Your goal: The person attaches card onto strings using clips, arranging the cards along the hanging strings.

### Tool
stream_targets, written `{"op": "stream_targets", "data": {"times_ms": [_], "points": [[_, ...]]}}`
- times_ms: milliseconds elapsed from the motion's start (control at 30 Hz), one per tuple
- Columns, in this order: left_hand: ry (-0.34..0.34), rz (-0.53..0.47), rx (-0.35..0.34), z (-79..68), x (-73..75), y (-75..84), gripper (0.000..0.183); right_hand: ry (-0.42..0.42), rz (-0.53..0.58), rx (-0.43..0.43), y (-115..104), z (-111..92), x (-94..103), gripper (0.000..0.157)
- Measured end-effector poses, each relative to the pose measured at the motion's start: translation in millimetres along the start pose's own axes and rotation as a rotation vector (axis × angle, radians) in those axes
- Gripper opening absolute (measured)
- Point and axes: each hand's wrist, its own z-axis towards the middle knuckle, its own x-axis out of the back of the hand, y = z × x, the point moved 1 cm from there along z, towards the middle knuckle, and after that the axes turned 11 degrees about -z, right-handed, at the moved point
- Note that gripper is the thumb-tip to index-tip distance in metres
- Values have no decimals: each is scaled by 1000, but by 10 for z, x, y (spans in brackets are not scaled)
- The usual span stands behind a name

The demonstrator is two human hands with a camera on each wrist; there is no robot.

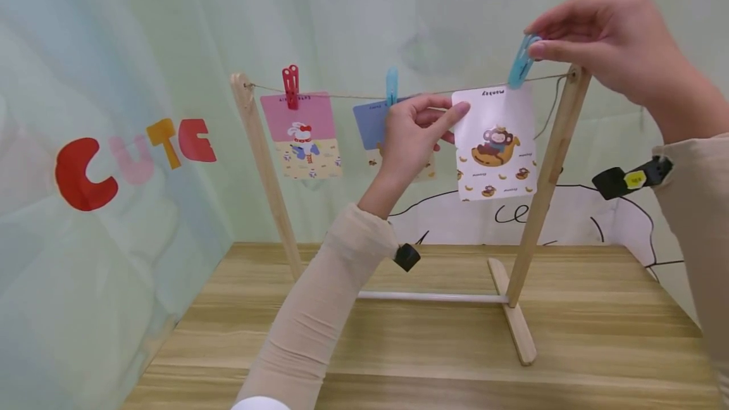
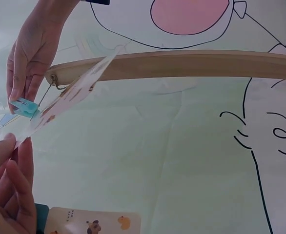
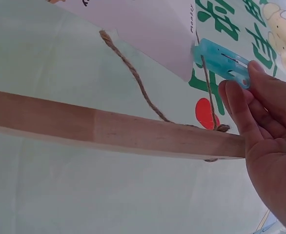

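In the head view, my left hand pinches the upper left corner of a white monkey card between thumb and fingers. A light blue clothespin is pinched in my right hand, its tip at the card's upper right corner. The twine runs along the card's top edge. In the right wrist view, the clothespin straddles the twine right at the card's corner. The left wrist view shows the card edge-on, with the left fingers at its near corner.
A pink card hangs from a red clothespin at left. Behind my left hand a blue card hangs from another blue clothespin. The twine's wooden posts stand on a wood-grain table, with a printed curtain behind.
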Motion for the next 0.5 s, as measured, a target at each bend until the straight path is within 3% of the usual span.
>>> {"op": "stream_targets", "data": {"times_ms": [333,500], "points": [[-14,-25,-79,-6,17,-13,22,-79,-67,-52,-14,69,11,18],[0,-25,-66,-2,15,2,22,-112,-66,-53,-40,88,-4,18]]}}
